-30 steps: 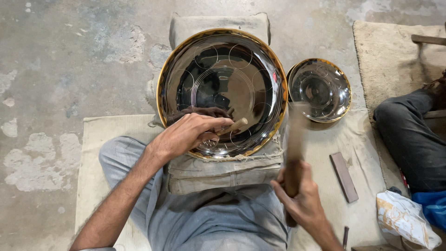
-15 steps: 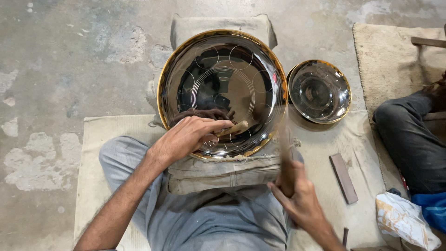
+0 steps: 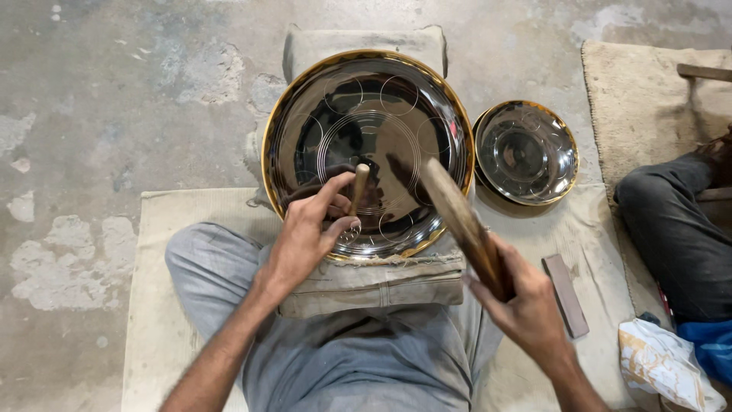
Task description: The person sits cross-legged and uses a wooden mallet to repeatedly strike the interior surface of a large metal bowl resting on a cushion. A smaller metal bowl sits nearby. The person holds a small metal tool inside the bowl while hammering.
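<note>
On the far left we see the grey floor (image 3: 114, 114). It is hard, rough and patchy. We sit on a pale cloth mat (image 3: 152, 305), which looks soft and a bit dusty.

Our left hand (image 3: 305, 236) rests on the near edge of the big plate (image 3: 305, 130). Its fingers (image 3: 335, 200) are pinched around a small punch (image 3: 357, 187), a thin stick with a wooden top. The punch stands almost upright, with its tip on the plate. It looks light and stiff, and we think it is best held low, close to the tip, so it does not slip.

The big plate is round, shiny and dark like a mirror, with a gold rim and circle lines cut into it. It lies on a folded cloth pad (image 3: 366, 286) over our lap. It looks hard and smooth, so we think it could slide or dent.

Our right hand (image 3: 526, 305) has its fingers wrapped tight around a wooden mallet (image 3: 457, 217). The mallet is long and brown, and it is lifted over the plate. It looks heavy at the top.

Farther right is a small shiny bowl (image 3: 526, 152), a flat brown bar (image 3: 566, 296), another person's leg (image 3: 671, 236) and a crumpled bag (image 3: 663, 366).
</note>
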